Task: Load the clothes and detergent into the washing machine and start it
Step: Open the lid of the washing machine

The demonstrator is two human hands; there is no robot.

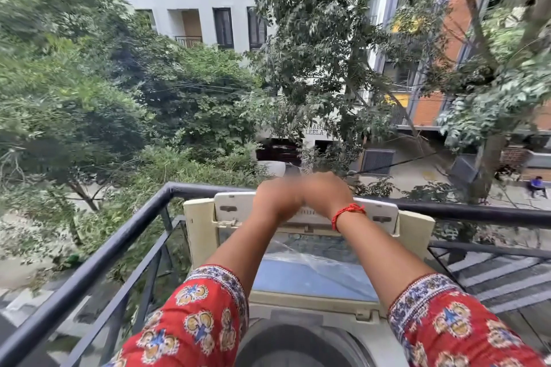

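Cream top-loading washing machine (310, 277) stands against black balcony railing (89, 262), lid raised; left hand (275, 197) and right hand (325, 189) blurred, grip indeterminable; loading judged next, clothes unseen.

Both hands' fingers (293, 188) motion-blurred, grip unreadable; washing machine drum (298, 345) cut off by bottom edge.
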